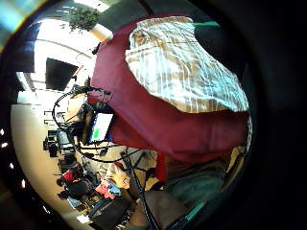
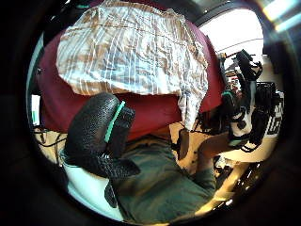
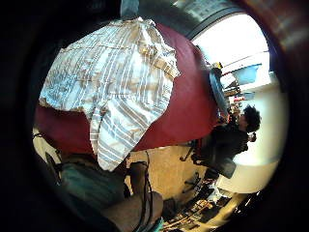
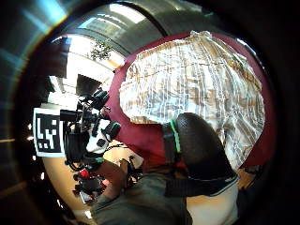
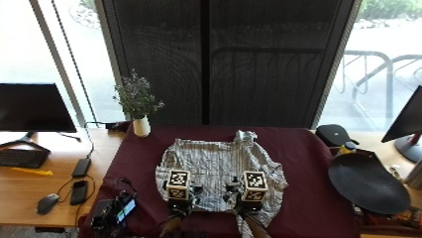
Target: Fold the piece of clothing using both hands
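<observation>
A white shirt with thin brown stripes (image 5: 217, 168) lies spread flat on the maroon tablecloth (image 5: 310, 163), collar toward the far side. My left hand (image 5: 179, 202) and right hand (image 5: 245, 201) hover side by side over the shirt's near hem, holding nothing. The palm views show the shirt (image 2: 136, 47) (image 4: 197, 79) some way below the palms, with one sleeve (image 3: 113, 140) hanging over the table's near edge. A black gloved thumb (image 2: 94, 132) (image 4: 197, 145) juts into each thumb side view, touching no cloth.
A white vase of flowers (image 5: 139, 124) stands at the table's far left corner. A black rounded object (image 5: 366, 181) lies at the right. A small device with a lit screen (image 5: 115, 210) sits at the near left corner. The wooden desk to the left (image 5: 39, 168) holds a monitor, keyboard and mouse.
</observation>
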Demonstrator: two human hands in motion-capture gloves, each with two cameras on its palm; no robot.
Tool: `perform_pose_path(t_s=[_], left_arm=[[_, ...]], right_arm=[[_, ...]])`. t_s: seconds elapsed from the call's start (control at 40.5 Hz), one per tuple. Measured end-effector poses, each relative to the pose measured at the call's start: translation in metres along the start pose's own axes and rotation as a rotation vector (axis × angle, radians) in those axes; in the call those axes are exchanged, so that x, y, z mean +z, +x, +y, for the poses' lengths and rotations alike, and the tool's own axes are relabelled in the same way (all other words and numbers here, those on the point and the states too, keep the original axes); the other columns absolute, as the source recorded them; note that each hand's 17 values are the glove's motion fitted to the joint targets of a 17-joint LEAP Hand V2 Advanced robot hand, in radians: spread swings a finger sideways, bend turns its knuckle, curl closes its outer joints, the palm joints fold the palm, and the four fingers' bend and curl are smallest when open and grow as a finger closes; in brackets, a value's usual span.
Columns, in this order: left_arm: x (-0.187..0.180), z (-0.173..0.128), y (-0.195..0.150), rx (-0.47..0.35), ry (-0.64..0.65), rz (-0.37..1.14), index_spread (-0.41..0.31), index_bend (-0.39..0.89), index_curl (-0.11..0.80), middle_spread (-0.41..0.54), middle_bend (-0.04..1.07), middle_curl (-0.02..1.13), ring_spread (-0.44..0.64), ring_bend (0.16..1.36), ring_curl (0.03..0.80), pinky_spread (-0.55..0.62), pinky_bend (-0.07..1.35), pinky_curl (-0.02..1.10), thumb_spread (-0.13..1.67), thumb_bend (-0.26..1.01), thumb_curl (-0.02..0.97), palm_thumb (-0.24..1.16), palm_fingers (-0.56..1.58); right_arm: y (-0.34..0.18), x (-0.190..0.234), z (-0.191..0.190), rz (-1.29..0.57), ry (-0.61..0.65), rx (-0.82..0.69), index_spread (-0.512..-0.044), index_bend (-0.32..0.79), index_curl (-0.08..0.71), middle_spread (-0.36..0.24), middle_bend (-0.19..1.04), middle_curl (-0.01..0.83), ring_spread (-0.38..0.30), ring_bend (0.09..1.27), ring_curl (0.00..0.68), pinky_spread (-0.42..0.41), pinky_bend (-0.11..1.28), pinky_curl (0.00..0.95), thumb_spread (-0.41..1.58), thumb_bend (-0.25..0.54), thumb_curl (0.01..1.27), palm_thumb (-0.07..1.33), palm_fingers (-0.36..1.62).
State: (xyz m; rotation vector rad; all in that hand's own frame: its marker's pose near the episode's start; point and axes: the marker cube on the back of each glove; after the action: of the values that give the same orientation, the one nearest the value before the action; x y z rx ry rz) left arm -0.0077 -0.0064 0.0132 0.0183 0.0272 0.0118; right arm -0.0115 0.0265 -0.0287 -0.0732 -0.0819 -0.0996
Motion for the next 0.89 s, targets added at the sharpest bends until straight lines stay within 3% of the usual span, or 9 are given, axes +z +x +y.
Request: perform_pose_path(t_s=[0.124,0.395,0.667,0.89], left_arm=[[-0.006,0.009,-0.002,0.004,-0.001,-0.002,-0.114,0.16,0.289,0.032,0.18,0.29,0.18,0.45,0.260,0.27,0.35,0.23,1.14,0.03,0.207,0.27,0.48],[-0.012,0.025,-0.006,0.020,0.076,0.019,-0.115,0.16,0.316,0.032,0.19,0.32,0.18,0.47,0.285,0.27,0.36,0.26,1.15,0.00,0.252,0.32,0.47],[0.019,0.021,-0.008,0.003,0.005,0.010,-0.102,0.12,0.316,0.008,0.20,0.35,0.15,0.50,0.307,0.25,0.37,0.29,1.11,-0.01,0.293,0.40,0.46],[0.076,-0.004,-0.007,0.033,-0.088,-0.070,-0.087,0.10,0.294,-0.004,0.21,0.38,0.13,0.52,0.323,0.23,0.41,0.32,1.09,-0.01,0.317,0.46,0.43]], right_arm=[[0.014,0.020,-0.013,0.005,0.030,0.006,-0.356,0.15,0.245,0.024,0.18,0.220,0.132,0.27,0.205,0.249,0.54,0.289,1.21,0.161,0.25,0.44,0.29],[0.057,0.036,0.003,0.048,-0.019,0.084,-0.361,0.14,0.260,0.025,0.18,0.251,0.135,0.27,0.233,0.238,0.58,0.322,1.20,0.092,0.28,0.46,0.27],[0.099,0.084,0.010,0.037,-0.136,0.158,-0.354,0.12,0.256,0.021,0.18,0.275,0.136,0.29,0.258,0.227,0.62,0.343,1.18,0.033,0.31,0.49,0.25],[0.099,0.121,0.011,-0.009,-0.298,0.105,-0.345,0.10,0.233,0.023,0.18,0.291,0.136,0.32,0.279,0.215,0.68,0.361,1.14,-0.015,0.32,0.50,0.20]])
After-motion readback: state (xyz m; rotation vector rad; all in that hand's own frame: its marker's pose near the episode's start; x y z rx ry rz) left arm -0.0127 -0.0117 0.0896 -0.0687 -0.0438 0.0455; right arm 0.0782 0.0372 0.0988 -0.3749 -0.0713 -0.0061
